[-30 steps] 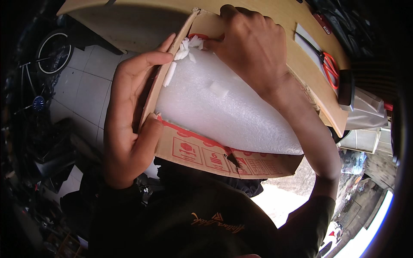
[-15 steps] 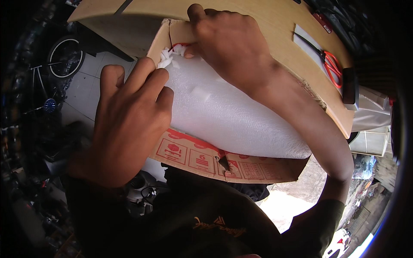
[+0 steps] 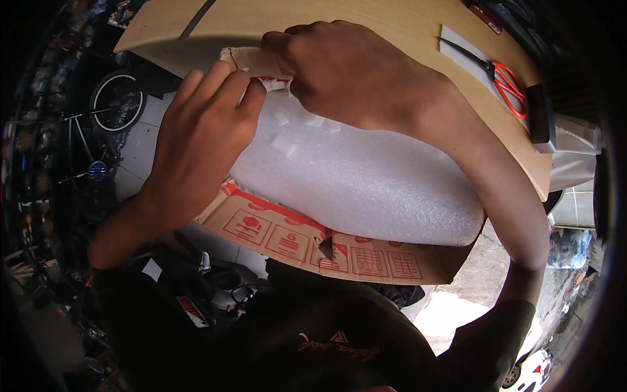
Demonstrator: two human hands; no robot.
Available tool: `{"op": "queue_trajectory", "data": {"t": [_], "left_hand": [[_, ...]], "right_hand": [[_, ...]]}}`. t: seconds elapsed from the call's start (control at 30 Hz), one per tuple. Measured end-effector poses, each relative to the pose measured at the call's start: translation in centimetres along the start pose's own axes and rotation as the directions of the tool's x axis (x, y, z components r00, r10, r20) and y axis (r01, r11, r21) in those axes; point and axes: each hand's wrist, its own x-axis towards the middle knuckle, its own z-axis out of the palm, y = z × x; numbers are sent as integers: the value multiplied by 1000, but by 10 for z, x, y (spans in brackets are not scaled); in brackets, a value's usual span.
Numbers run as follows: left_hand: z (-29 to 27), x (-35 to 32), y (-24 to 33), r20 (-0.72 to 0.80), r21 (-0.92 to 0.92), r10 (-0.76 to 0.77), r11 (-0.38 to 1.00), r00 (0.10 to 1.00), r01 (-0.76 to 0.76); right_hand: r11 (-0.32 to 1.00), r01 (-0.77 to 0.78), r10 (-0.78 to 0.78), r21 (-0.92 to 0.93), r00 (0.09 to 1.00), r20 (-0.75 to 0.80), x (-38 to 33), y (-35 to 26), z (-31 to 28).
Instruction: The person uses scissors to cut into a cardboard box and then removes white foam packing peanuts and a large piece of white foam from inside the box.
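Both hands touch the carton near its far-left corner.

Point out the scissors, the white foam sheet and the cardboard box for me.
Scissors [image 3: 490, 67]: head view, where blades meet handles.
White foam sheet [image 3: 366, 179]: head view, middle of its surface.
Cardboard box [image 3: 290, 242]: head view, printed side nearest the person.

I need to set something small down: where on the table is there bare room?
Bare tabletop shows between the right hand and the white sheet under the scissors, and between the dark strip and that hand. Crowded: the right end by the dark block, and the cardboard box, mostly filled by white foam.
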Motion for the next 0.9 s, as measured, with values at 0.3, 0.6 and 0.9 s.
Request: {"op": "queue_trajectory", "data": {"t": [0.3,0.6,0.9], "left_hand": [[7,10,0,-183,181,123,979,975,-90],[23,25,-8,59,-73,99,993,993,-95],[51,3,-40,139,-541,142,840,980,-45]], "right_hand": [[898,21,-98,439,984,152,-40,51,-25],[903,-21,-7,428,998,64,-37,28,-12],[931,-51,35,361,998,51,-23,17,-1]]}}
